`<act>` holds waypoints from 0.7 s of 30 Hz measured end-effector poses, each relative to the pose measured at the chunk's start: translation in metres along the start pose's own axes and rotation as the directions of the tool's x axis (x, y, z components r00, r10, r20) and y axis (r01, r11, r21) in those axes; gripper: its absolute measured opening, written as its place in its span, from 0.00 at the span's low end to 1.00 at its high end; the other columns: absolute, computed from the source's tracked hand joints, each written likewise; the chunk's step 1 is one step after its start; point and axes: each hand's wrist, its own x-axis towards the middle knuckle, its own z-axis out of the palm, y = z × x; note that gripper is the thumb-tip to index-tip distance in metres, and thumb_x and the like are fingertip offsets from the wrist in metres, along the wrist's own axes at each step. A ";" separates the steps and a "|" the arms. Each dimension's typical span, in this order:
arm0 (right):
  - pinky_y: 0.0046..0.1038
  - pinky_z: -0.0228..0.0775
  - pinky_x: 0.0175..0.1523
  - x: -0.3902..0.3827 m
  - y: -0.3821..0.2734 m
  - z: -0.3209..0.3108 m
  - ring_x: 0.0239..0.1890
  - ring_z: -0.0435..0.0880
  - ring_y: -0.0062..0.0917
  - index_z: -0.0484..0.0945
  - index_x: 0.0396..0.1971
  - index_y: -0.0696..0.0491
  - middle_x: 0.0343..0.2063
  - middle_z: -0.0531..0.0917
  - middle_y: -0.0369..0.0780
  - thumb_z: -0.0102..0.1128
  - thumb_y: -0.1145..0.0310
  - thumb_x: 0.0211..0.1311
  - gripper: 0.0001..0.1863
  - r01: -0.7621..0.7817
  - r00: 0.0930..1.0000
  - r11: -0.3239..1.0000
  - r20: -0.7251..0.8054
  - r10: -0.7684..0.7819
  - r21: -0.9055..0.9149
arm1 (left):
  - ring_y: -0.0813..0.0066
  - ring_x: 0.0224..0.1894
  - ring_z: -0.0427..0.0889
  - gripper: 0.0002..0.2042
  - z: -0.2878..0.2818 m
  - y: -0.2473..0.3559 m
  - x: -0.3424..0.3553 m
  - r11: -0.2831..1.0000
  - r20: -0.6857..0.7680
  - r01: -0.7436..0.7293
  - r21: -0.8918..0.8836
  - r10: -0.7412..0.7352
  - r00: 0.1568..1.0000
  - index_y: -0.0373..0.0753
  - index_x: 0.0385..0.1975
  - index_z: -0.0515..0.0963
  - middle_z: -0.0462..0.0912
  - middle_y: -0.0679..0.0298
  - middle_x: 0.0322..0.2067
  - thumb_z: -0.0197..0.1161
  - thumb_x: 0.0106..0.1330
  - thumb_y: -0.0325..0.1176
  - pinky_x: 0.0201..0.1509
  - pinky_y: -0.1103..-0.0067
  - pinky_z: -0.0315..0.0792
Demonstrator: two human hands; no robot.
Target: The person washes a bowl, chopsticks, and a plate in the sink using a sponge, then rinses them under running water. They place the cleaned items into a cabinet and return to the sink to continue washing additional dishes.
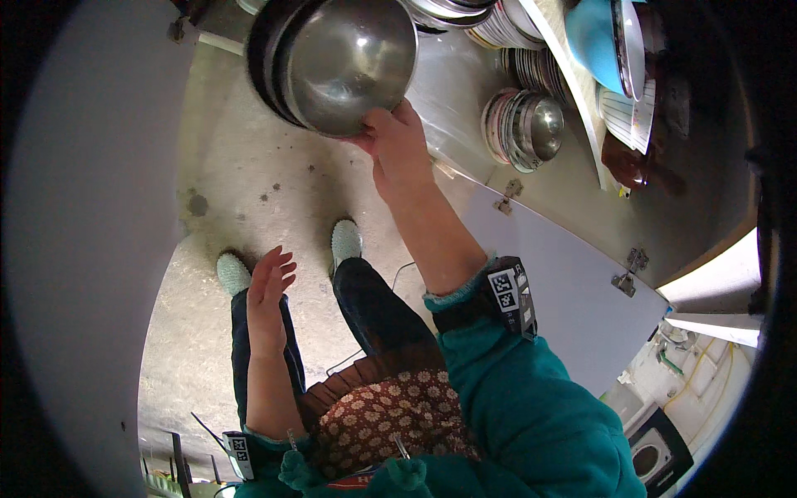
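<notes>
My right hand (398, 153) grips the near rim of a shiny metal bowl (353, 62), its thumb and fingers pinched over the edge. Behind that bowl's left side show the dark curved rims of more bowls nested with it; how many I cannot tell. The stack is at the cabinet's open front, in the upper middle of the view. Lower and to the left, my left hand (270, 299) hangs in the air over my leg. Its fingers are stretched out and it holds nothing.
Inside the cabinet are a stack of small bowls (523, 129), stacked plates (535, 66) and a white shelf (573, 91). A blue bowl (594, 46) sits on the shelf. Cabinet doors stand open at left (91, 249) and right (556, 274). Below lies a concrete floor (266, 183).
</notes>
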 end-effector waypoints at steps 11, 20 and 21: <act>0.42 0.78 0.46 0.026 0.011 -0.128 0.38 0.77 0.46 0.64 0.39 0.69 0.38 0.73 0.53 0.41 0.80 0.53 0.12 0.049 0.879 0.960 -0.469 0.091 0.277 | 0.72 0.48 0.73 0.18 0.000 -0.004 0.000 1.000 -0.022 0.019 -0.015 -0.019 1.000 0.39 0.52 0.69 0.74 0.61 0.46 0.49 0.67 0.40 0.53 0.76 0.65; 0.38 0.80 0.41 0.103 0.011 -0.180 0.35 0.79 0.43 0.64 0.41 0.66 0.36 0.73 0.50 0.45 0.75 0.58 0.13 0.103 0.887 0.924 -0.455 0.082 0.368 | 0.72 0.48 0.73 0.18 0.007 -0.009 0.002 1.000 -0.008 0.024 -0.005 -0.024 1.000 0.38 0.52 0.69 0.75 0.61 0.46 0.49 0.67 0.41 0.52 0.76 0.65; 0.35 0.81 0.39 0.097 0.013 -0.181 0.33 0.79 0.42 0.63 0.42 0.66 0.35 0.73 0.49 0.46 0.73 0.59 0.14 0.107 0.923 0.916 -0.382 0.054 0.388 | 0.72 0.48 0.73 0.18 0.008 -0.009 0.002 0.999 -0.013 0.035 0.010 -0.035 0.999 0.38 0.52 0.69 0.75 0.61 0.46 0.49 0.67 0.41 0.52 0.76 0.65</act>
